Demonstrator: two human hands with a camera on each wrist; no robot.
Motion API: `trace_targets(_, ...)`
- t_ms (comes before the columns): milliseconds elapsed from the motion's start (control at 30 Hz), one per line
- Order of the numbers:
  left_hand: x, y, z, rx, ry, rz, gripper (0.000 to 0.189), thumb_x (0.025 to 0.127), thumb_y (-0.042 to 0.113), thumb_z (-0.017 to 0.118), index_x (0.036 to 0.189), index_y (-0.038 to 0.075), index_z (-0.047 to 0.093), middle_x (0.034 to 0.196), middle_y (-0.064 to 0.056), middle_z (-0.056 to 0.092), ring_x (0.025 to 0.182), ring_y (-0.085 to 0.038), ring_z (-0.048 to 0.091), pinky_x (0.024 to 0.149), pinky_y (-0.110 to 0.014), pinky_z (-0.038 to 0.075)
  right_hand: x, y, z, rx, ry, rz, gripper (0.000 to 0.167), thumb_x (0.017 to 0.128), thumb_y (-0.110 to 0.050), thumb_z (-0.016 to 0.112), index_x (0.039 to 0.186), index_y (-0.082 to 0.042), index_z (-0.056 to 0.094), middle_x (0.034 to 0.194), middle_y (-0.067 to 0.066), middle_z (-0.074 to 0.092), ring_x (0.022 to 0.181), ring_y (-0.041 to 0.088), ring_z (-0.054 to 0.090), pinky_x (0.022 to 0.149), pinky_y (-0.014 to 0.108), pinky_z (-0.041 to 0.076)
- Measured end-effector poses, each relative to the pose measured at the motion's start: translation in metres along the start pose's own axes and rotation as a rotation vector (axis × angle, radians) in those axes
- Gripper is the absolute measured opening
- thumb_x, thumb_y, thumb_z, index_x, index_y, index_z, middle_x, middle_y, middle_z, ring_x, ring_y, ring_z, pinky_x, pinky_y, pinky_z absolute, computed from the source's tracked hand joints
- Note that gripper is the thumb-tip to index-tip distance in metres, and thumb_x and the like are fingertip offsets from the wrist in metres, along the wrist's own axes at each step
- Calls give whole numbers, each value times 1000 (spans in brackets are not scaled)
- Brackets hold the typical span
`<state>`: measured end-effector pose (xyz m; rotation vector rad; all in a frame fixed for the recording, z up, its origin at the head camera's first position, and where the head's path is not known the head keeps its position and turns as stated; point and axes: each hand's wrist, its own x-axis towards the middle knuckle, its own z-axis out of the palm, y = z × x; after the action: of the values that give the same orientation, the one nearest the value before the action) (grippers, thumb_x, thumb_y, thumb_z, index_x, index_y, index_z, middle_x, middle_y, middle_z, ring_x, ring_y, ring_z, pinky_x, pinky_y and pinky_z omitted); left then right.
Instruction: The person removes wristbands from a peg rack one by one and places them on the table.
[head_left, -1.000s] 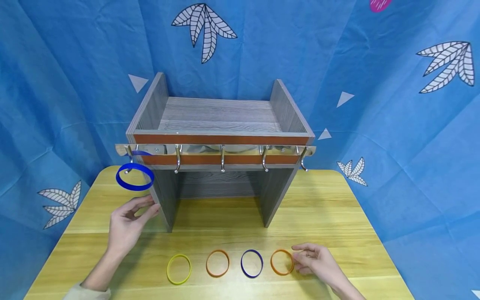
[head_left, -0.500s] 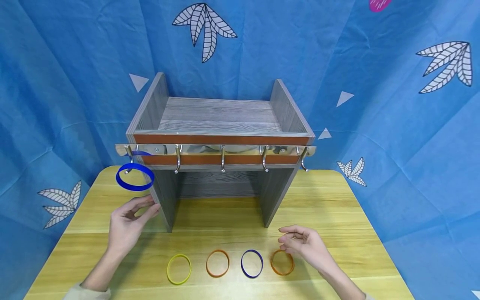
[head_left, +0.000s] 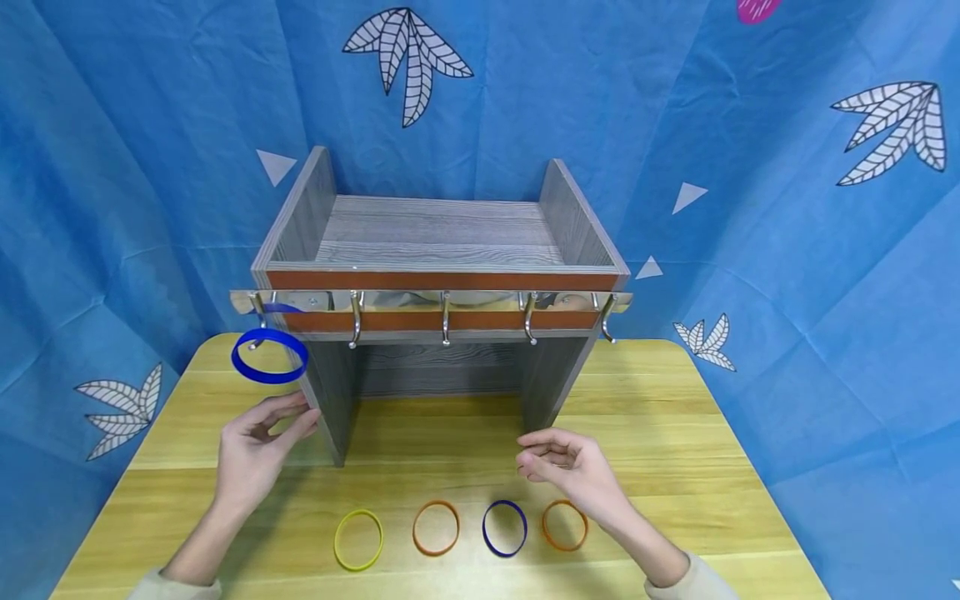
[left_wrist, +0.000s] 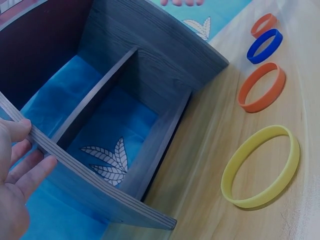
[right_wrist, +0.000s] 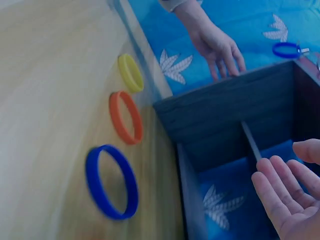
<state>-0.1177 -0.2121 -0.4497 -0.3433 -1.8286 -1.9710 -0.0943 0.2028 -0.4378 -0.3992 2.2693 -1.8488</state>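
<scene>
My left hand [head_left: 255, 446] grips the front edge of the grey wooden shelf's left side panel [head_left: 330, 408], thumb and fingers on either side of it. A blue wristband [head_left: 273, 376] hangs above that hand on the leftmost hook. My right hand [head_left: 573, 471] is in front of the right side panel, fingers loosely bent, holding nothing. On the table below lie a yellow wristband [left_wrist: 272, 194], an orange wristband [right_wrist: 118, 120], a dark blue wristband [right_wrist: 95, 182] and another orange wristband [head_left: 543, 533], in a row.
A shiny metal rail [head_left: 480, 302] with several hooks runs across the shelf's front and juts past both sides. The shelf stands at the back of a light wooden table [head_left: 660, 442]. Behind it hangs a blue cloth [head_left: 510, 100] with leaf prints.
My right hand has moved left and away from me, from beside the rightmost orange wristband to in front of the shelf. My left hand keeps its place on the panel; the wristbands have not moved.
</scene>
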Motion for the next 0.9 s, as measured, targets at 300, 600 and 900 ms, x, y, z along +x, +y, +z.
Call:
trace_targets(300, 0, 0, 0, -3, -5, 9, 22, 86, -28, 65, 107, -21, 69, 102, 5, 82, 88, -6, 79, 71, -24, 68, 17, -18, 22, 30, -11, -140, 24, 99, -4, 71, 120, 6, 69, 108, 35, 73, 87, 4, 78, 82, 35, 71)
trace_targets(600, 0, -2, 1, -20, -5, 22, 23, 86, -29, 65, 106, -21, 69, 101, 5, 82, 87, -7, 79, 71, -24, 68, 35, -27, 41, 52, 6, -269, 21, 98, 0, 71, 117, 7, 71, 105, 34, 74, 89, 3, 77, 79, 30, 70)
trace_targets(900, -2, -3, 0, -43, -7, 33, 24, 85, -31, 63, 107, -22, 69, 102, 3, 82, 86, -7, 79, 70, -25, 68, 54, -41, 65, 43, 37, -353, 20, 97, 1, 71, 116, 4, 72, 102, 31, 75, 88, 1, 76, 73, 26, 69)
